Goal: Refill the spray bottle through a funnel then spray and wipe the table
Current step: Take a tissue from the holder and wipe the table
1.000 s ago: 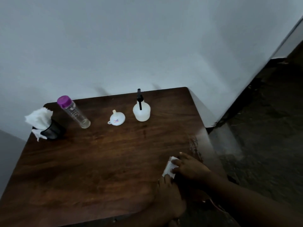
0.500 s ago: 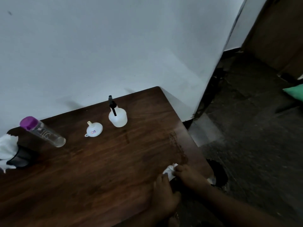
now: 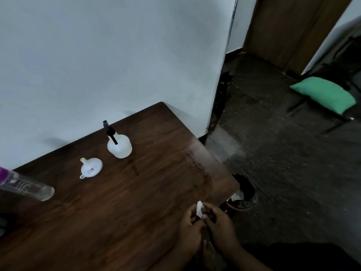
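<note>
Tissue (image 3: 199,210), a small white wad, is pinched between both hands at the tabletop's (image 3: 136,208) near edge, close to its right corner. The left hand (image 3: 190,231) and right hand (image 3: 220,227) each curl their fingers onto it. The spray bottle (image 3: 119,145) stands upright by the far edge. The funnel (image 3: 90,168) sits mouth-down just left of it, apart. A clear bottle (image 3: 27,187) shows at the left edge.
</note>
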A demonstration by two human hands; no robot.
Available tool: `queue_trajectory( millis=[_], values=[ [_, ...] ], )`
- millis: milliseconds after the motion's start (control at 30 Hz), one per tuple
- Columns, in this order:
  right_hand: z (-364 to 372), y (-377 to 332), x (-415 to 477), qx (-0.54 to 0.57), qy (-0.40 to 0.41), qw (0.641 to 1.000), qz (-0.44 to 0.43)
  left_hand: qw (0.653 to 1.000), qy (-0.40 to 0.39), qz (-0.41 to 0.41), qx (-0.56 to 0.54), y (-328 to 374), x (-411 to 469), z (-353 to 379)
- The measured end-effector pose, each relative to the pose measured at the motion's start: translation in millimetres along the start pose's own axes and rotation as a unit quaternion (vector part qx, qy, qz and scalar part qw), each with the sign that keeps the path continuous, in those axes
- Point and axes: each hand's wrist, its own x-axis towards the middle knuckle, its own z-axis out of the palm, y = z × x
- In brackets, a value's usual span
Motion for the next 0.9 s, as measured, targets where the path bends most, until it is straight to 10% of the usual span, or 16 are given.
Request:
queue_trajectory(
  millis=[900],
  values=[
    [-165, 22, 120, 0.308, 0.252, 0.909, 0.129, 0.986, -0.164, 0.014, 0.036, 57, 102, 224]
  ],
)
